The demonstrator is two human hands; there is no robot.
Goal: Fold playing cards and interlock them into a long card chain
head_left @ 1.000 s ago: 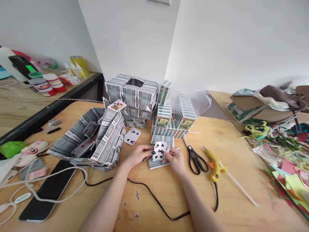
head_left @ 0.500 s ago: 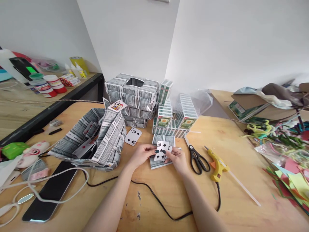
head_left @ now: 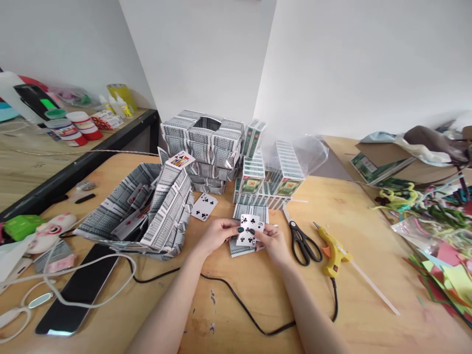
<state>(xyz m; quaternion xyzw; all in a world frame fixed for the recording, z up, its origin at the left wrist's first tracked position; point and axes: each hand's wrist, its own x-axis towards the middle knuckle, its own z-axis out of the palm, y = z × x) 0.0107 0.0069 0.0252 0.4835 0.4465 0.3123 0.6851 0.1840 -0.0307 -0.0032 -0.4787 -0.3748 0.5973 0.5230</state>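
Observation:
Playing cards point(head_left: 247, 240), with a five of clubs on top, are held face up between my two hands. My left hand point(head_left: 223, 234) pinches the left edge, thumb on the face. From the right, my right hand point(head_left: 271, 242) grips the other edge, where part of another card shows behind. Beneath them lies a piece made of cards with grey patterned backs point(head_left: 241, 251). A loose club card point(head_left: 204, 206) rests on the table to the left. Just right of my right hand are black-handled scissors point(head_left: 304, 243).
A basket built from folded cards point(head_left: 169, 226) stands at left, with loose cards inside. Behind is a larger folded-card box point(head_left: 206, 147), beside stacked card packs point(head_left: 285, 172). A yellow glue gun point(head_left: 335, 255) lies right, its black cord point(head_left: 239, 305) crossing in front. A phone point(head_left: 79, 290) lies front left.
The cards and both hands stay in nearly the same place. The five of clubs now covers slightly more of the card behind it; the view has shifted a little.

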